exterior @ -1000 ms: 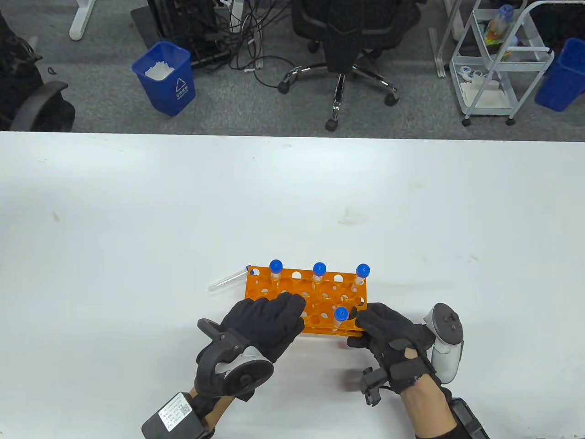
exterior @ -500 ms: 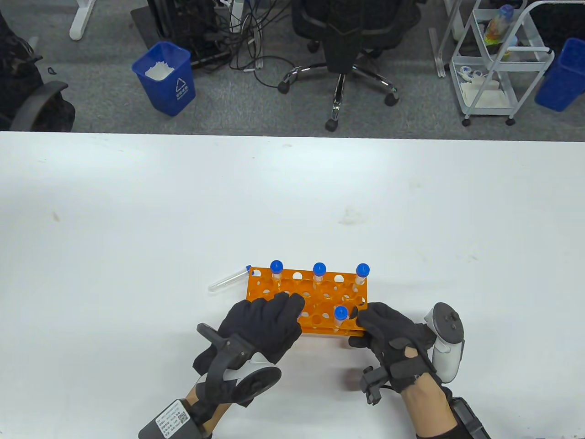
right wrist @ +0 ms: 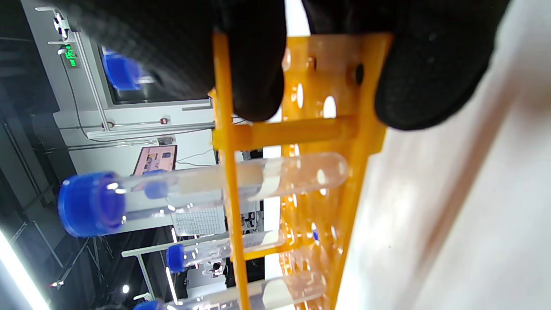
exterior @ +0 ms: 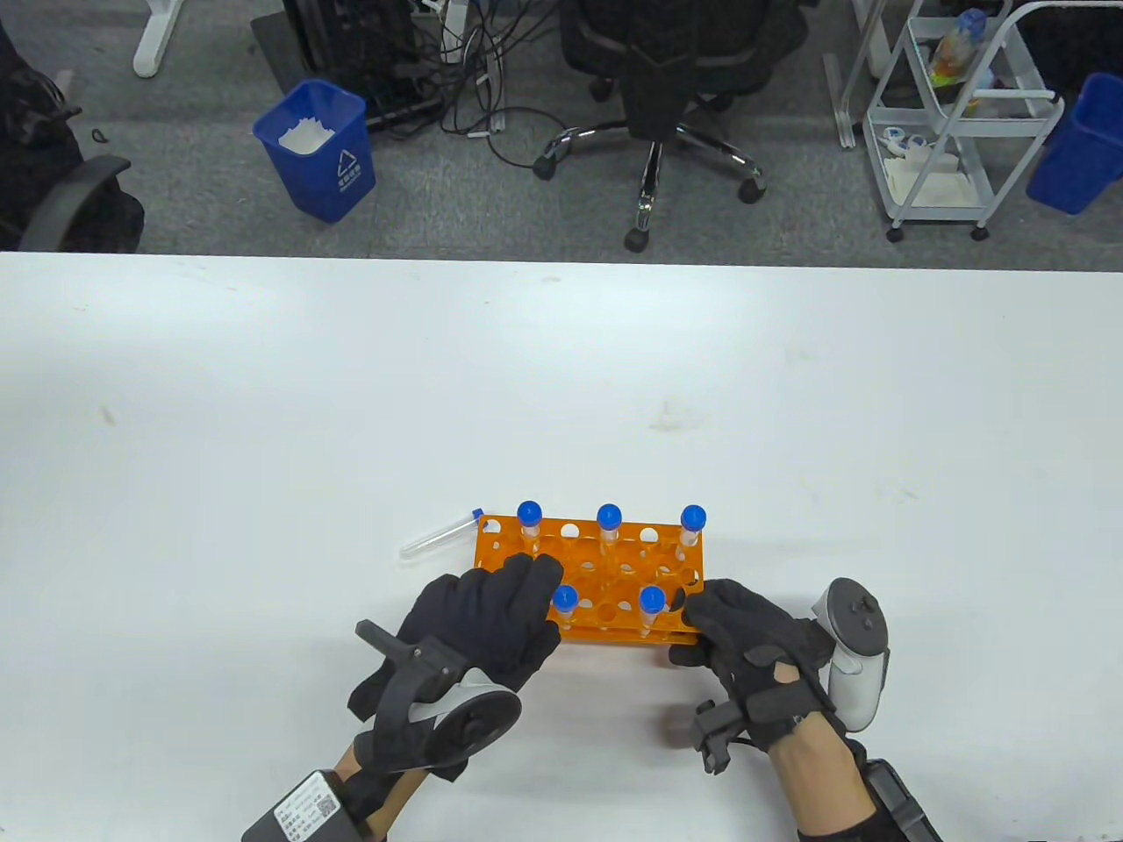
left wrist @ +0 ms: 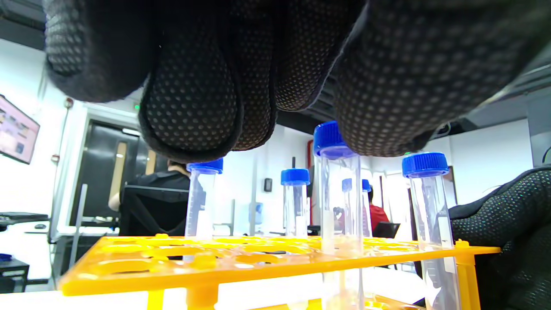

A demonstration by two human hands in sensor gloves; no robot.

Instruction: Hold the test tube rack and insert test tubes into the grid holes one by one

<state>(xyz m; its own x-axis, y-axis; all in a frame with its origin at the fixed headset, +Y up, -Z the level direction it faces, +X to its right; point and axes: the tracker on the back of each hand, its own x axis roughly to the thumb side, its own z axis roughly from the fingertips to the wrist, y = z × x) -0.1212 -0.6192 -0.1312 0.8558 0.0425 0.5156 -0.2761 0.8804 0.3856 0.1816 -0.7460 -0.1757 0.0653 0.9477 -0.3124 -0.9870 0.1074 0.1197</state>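
Beyond the white table (exterior: 263,395) lie grey carpet, a black office chair (exterior: 675,61) and a blue bin (exterior: 316,149). Near the table's front edge stands the orange rack (exterior: 583,574), between both hands. The right hand (exterior: 746,645) grips its right end, thumb and fingers clamping the end wall. The left hand (exterior: 478,618) hovers over the rack's left front, fingers loosely curled, just above a capped tube (exterior: 566,605). Five tubes stand upright in the rack; another tube (exterior: 437,538) lies on the table touching the rack's far left corner.
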